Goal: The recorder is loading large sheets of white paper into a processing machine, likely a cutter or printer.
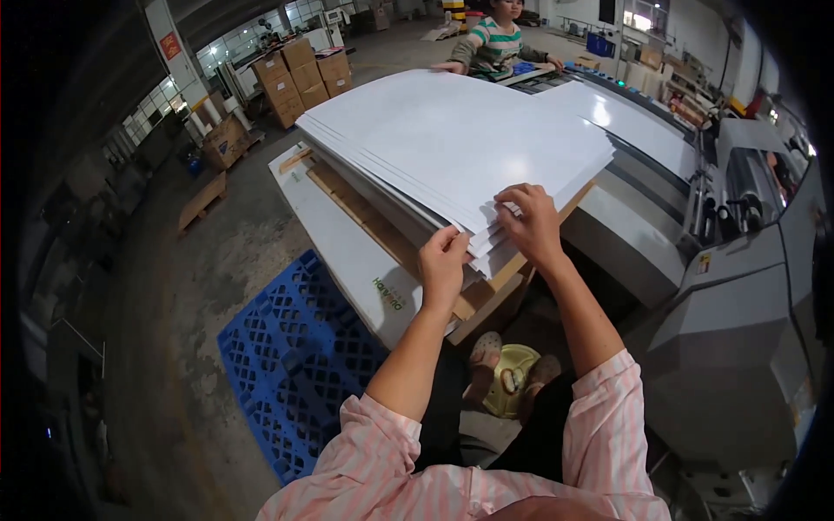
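Note:
A stack of large glossy white sheets (pixel 434 130) lies before me, its near corner fanned into several staggered layers. My left hand (pixel 443 267) is closed on that corner, thumb and fingers pinching the sheet edges. Just to the right, my right hand (pixel 532 221) is bent over the near edge of the sheets, its fingers closed in a pinch there. At the far side a co-worker in a striped top (pixel 499 48) rests one hand (pixel 450 67) on the far edge of the stack.
Beneath the sheets are a wooden board (pixel 473 300) and a white printed panel (pixel 347 252). A blue plastic pallet (pixel 295 356) lies at left on the floor. Grey machinery (pixel 730 339) stands close on my right. Cardboard boxes (pixel 300 78) are stacked farther back. A yellow stool (pixel 512 382) is by my feet.

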### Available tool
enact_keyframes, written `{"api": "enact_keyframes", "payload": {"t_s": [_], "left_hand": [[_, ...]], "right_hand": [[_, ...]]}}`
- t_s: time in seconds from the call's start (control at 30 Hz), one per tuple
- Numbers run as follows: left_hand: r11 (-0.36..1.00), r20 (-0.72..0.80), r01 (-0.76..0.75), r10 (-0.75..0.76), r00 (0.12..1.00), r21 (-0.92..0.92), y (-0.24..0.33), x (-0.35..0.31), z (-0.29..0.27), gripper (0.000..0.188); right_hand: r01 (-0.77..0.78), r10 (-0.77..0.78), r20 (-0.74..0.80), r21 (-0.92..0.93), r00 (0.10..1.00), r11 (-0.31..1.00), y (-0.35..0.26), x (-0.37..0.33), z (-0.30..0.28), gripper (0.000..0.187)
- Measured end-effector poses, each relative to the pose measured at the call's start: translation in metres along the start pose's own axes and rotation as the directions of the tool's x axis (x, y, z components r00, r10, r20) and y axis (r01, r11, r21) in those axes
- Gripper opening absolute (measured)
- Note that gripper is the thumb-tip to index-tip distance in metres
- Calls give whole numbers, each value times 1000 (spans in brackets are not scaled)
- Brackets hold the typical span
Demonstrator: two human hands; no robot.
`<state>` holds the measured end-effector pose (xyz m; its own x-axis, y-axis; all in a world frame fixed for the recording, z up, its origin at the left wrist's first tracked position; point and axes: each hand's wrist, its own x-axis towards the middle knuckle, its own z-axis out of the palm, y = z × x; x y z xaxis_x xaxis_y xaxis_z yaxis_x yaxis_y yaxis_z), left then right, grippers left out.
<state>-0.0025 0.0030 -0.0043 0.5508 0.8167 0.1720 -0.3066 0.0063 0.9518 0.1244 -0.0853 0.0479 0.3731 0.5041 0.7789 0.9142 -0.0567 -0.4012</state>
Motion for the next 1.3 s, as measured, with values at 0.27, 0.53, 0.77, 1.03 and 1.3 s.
{"api": "enact_keyframes", "payload": {"t_s": [0.27,0.53,0.77,1.03,1.3], "left_hand": [[999,11,21,-21,1000,28,5,7,0,10],[998,-1,7,-7,1000,63,4,8,2,8],[998,-6,-15,14,1000,-59,-2,3,2,12],[993,57,29,-23,998,-111,2,-2,-4,30],[946,46,74,-63,997,-317,12,-6,-2,47]], "right_hand": [[-54,45,371,12,927,998,-15,17,-1,18],[-2,42,199,-195,979,981,-16,8,9,13],[67,-25,359,-106,933,992,-34,10,1,13],[113,-96,345,-28,934,993,-42,14,4,10],[116,6,338,-339,941,933,-28,8,11,11]]}}
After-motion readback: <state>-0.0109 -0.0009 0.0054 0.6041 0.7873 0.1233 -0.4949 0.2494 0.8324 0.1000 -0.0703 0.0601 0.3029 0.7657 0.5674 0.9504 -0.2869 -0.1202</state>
